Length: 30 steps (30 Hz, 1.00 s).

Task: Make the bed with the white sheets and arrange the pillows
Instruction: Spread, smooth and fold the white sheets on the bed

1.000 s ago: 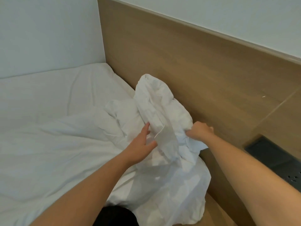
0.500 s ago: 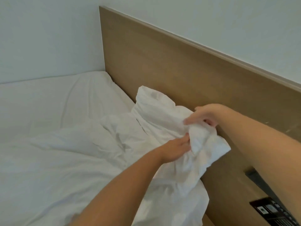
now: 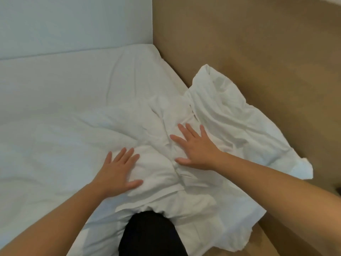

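Note:
A crumpled white sheet [image 3: 227, 115] is bunched at the head of the bed, its far edge lying up against the wooden headboard [image 3: 258, 52]. My left hand [image 3: 118, 170] lies flat with spread fingers on the sheet near the middle. My right hand [image 3: 195, 148] also rests flat, fingers straight, pressing the folds a little further up. The mattress [image 3: 73, 85] under a smooth white cover stretches to the left. No pillow can be made out.
A pale wall [image 3: 73, 23] runs along the far side of the bed and meets the headboard in the corner. My dark-clothed knee [image 3: 151, 235] rests on the bed's near edge. A wooden ledge [image 3: 273, 242] lies at the lower right.
Both hands have let go of the bunched sheet that they were gripping and lifting. The sheet has dropped onto the bed and both palms now press flat on it.

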Each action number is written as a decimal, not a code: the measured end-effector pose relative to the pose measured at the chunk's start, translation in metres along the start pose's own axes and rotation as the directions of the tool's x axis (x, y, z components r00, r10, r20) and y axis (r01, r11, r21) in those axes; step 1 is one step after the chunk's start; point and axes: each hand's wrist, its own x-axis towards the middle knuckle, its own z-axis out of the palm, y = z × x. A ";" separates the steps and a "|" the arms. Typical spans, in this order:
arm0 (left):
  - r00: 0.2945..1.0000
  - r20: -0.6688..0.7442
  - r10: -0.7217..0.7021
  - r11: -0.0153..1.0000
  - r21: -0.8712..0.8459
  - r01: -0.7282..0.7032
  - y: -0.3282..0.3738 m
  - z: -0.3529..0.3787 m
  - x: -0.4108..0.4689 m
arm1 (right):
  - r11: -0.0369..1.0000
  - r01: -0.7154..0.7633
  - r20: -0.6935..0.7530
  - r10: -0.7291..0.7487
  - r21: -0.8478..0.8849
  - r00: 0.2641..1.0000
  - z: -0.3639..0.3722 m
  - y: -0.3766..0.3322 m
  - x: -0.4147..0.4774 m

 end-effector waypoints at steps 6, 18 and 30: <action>0.995 0.049 -0.083 0.974 0.216 0.070 -0.016 0.029 -0.071 | 0.980 0.020 0.088 -0.003 -0.196 0.996 0.028 -0.020 -0.010; 0.993 0.068 -0.096 0.962 0.261 0.075 -0.095 0.007 -0.210 | 0.958 -0.259 0.459 0.176 0.126 0.871 0.028 -0.035 -0.050; 0.833 0.019 -0.553 0.833 0.028 0.552 -0.132 0.054 -0.240 | 0.922 0.301 -0.062 -0.295 0.243 0.953 -0.004 -0.222 0.016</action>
